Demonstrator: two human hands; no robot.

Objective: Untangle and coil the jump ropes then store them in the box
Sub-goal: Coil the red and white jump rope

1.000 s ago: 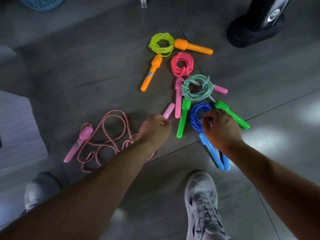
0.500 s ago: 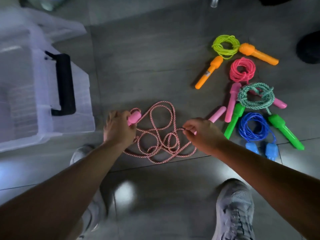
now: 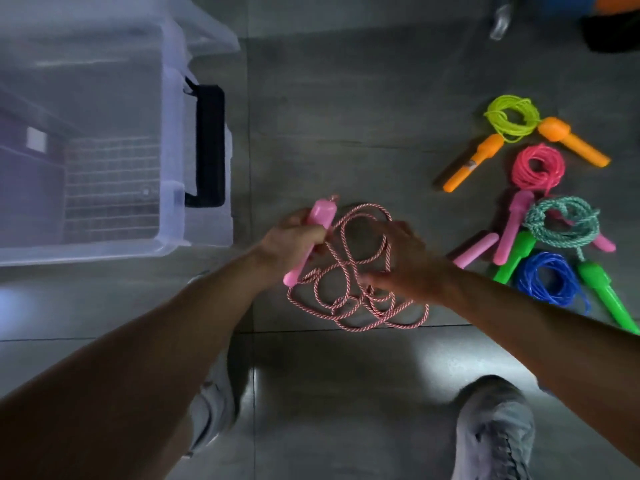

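Note:
My left hand [image 3: 292, 245] grips one pink handle [image 3: 320, 220] of the pink-and-white striped jump rope [image 3: 349, 292], lifted off the floor. The rope hangs and lies in loose tangled loops between my hands. My right hand [image 3: 403, 263] reaches into those loops with curled fingers holding strands. The rope's other pink handle [image 3: 476, 250] lies on the floor to the right. The clear plastic box [image 3: 173, 143] with a black latch stands open at the upper left.
Coiled ropes lie on the grey floor at right: yellow-green with orange handles [image 3: 512, 116], pink [image 3: 538, 168], green-white [image 3: 562, 223] with green handles, and blue [image 3: 547, 278]. My grey shoes [image 3: 493, 431] show at the bottom. A dark object [image 3: 609, 32] sits top right.
My left hand has lifted the pink handle up and to the right. My right hand moved from the rope's end into the loops. The view swung left, showing more of the box.

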